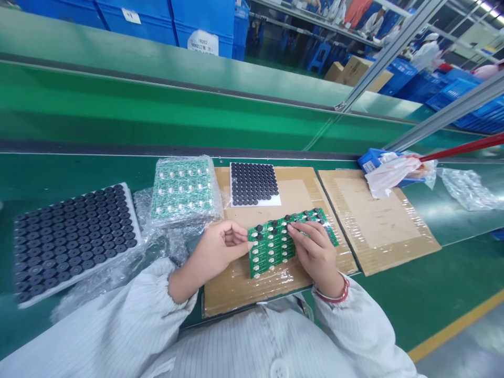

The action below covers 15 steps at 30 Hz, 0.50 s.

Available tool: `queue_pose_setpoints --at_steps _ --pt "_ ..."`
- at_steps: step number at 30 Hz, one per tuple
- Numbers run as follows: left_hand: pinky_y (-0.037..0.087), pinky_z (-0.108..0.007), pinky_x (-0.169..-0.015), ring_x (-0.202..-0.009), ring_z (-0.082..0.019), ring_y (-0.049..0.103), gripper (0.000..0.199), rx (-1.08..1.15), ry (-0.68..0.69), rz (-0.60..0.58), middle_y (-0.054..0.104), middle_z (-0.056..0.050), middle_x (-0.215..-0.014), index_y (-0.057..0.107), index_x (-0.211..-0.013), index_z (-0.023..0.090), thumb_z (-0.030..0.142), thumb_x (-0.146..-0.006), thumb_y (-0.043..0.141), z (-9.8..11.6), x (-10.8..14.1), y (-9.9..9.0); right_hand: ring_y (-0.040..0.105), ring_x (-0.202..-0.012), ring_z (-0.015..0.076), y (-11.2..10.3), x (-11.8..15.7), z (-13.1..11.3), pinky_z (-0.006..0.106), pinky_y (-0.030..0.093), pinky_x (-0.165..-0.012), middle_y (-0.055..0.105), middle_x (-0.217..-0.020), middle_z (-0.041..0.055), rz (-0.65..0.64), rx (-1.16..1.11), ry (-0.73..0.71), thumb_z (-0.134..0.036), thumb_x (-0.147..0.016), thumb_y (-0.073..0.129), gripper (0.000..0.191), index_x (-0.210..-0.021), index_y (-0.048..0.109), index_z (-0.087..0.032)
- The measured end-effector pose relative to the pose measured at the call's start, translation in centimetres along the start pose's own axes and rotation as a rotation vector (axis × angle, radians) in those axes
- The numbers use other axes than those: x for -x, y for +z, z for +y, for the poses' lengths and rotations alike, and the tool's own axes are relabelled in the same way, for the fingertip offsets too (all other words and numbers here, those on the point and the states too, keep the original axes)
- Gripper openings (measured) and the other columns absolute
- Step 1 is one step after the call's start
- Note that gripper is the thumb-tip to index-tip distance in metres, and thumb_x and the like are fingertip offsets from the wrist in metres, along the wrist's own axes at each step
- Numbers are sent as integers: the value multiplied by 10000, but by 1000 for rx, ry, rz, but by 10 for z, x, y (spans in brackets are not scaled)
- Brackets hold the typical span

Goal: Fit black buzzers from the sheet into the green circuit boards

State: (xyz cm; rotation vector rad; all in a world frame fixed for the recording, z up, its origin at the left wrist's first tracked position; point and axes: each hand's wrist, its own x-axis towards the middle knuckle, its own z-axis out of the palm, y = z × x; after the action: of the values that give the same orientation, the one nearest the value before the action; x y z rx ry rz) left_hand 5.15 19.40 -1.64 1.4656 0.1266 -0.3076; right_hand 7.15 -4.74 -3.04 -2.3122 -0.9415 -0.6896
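A green circuit board (pixel 277 247) with rows of white components lies tilted over the cardboard in front of me. Several black round pieces (pixel 259 229) sit along its upper part. My left hand (pixel 220 247) is at the board's left edge, thumb on the rim and the other fingers curled. Over the middle of the board, my right hand (pixel 315 249) pinches at a small black round piece, mostly covered by the fingertips. Behind the board is a white sheet (pixel 275 200) bearing rows of black round pieces.
A larger foam sheet (pixel 136 223) of black rings lies at left. Beside it, bubble wrap surrounds a stack of circuit boards (pixel 183 186). Another cardboard sheet (pixel 378 220) lies at right, with a small blue bin (pixel 370 160) at its back. Blue crates (pixel 134 23) stand beyond the green ledge.
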Motion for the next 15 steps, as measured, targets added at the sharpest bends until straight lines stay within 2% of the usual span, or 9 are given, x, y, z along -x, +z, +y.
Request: queue_pose_setpoints --at_steps 4,10,15 --pt "486 -233 -654 -639 -84 580 219 14 -8 -5 607 34 -678 577 -720 154 193 -592 750 0 -1 0 503 -972 240 -1 3 0 438 473 -827 580 -1050 73 -39 54 7 3 -879 457 454 -1241 532 -261" --pt "502 -233 -630 -654 -100 589 245 80 -77 74 608 26 -680 601 -747 149 166 -562 761 -2 -4 0 513 -922 230 -3 4 -3 443 462 -823 547 -998 65 -41 41 96 -23 -879 397 514 -1293 488 -314" --pt "496 -212 -604 -621 -85 577 253 93 -78 53 600 34 -655 591 -728 146 155 -547 768 -1 -4 0 491 -919 235 -3 3 -4 442 458 -803 543 -986 66 -91 58 63 -20 -879 379 516 -1290 492 -311"
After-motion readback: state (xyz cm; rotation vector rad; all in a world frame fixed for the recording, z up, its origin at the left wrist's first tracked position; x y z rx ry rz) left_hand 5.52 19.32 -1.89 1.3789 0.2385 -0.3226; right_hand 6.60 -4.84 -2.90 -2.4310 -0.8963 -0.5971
